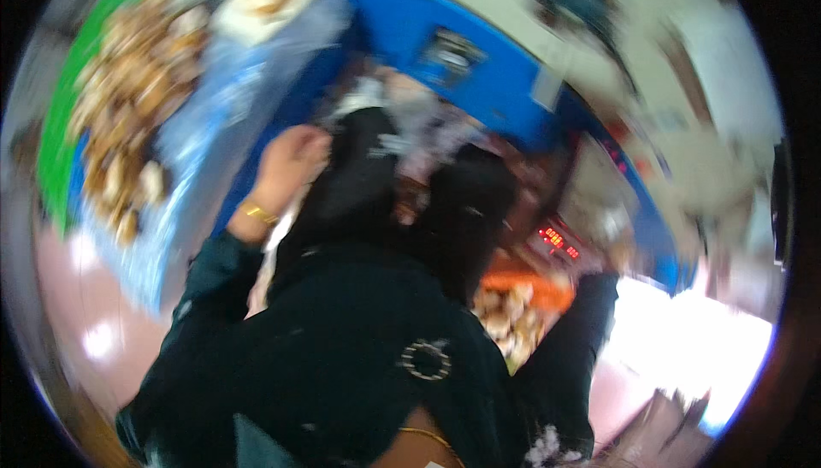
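My left hand (292,164), with a gold bangle at the wrist, is beside my black-clad left knee. Its fingers look curled, but motion smears them and I cannot see anything held. To its left, a heap of brown pieces that look like mushrooms (145,83) lies on blue plastic sheeting (214,117). My right sleeve (569,340) reaches up on the right toward a scale with a red lit display (558,242). The right hand at its end is too blurred to make out. Nearby, an orange basket (547,290) holds pale mushroom-like pieces (510,318).
A green container edge (64,143) shows at the far left. Ahead runs a blue surface (505,66) with a small dark device (451,57) on it. A pale block-like item (265,2) stands at the upper left. Bright light glares at the lower right.
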Demonstrator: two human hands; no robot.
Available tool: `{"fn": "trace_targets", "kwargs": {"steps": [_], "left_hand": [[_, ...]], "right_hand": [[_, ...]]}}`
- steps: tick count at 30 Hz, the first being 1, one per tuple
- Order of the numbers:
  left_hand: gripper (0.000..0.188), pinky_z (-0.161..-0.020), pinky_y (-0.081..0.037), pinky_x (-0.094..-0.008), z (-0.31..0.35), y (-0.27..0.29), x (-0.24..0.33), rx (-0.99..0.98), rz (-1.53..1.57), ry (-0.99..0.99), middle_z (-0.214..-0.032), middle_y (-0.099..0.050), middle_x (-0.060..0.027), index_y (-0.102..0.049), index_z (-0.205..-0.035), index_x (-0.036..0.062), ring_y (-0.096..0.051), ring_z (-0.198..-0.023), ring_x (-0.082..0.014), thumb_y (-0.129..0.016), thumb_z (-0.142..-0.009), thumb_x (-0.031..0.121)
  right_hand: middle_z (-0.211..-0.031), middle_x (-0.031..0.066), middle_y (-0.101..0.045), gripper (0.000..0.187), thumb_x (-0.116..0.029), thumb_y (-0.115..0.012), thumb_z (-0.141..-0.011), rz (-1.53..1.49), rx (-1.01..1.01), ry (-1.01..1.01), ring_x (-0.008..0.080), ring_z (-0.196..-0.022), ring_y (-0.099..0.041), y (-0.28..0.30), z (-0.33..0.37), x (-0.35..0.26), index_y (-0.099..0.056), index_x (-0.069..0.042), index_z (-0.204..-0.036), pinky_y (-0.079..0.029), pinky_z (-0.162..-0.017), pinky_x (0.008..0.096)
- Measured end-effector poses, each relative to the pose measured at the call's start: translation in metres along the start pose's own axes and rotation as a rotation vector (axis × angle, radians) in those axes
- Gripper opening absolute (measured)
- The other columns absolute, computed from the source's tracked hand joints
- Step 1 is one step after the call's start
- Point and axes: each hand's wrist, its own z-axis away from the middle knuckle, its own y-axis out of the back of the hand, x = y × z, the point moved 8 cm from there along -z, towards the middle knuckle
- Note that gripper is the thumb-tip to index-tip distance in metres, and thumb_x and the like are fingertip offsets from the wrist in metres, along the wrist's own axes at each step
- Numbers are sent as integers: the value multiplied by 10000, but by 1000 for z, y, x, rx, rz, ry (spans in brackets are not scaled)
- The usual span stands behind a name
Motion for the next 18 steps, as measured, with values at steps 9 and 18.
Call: {"fn": "trace_targets", "kwargs": {"steps": [9, 18], "left_hand": [[453, -961, -433, -455, 84, 189, -89, 1134, -869, -95, -1185, -539, -224, -534, -1198, 41, -510, -1136, -393, -712, -808, 188], [251, -748, -490, -421, 84, 268, -147, 1183, -549, -81, -890, -660, -178, -661, -940, 10, -626, -831, -348, -652, -876, 253]], "right_hand": [[-1355, 161, -529, 454, -227, -601, -923, -325, -685, 1094, 302, -1256, -501, -123, 262, -381, -524, -36, -1328, -385, -1049, 374], [-1153, 118, -622, 356, -80, -696, -858, -576, -1023, 945, 218, -989, -651, -137, 338, -393, -613, -13, -1197, -509, -860, 323]]}}
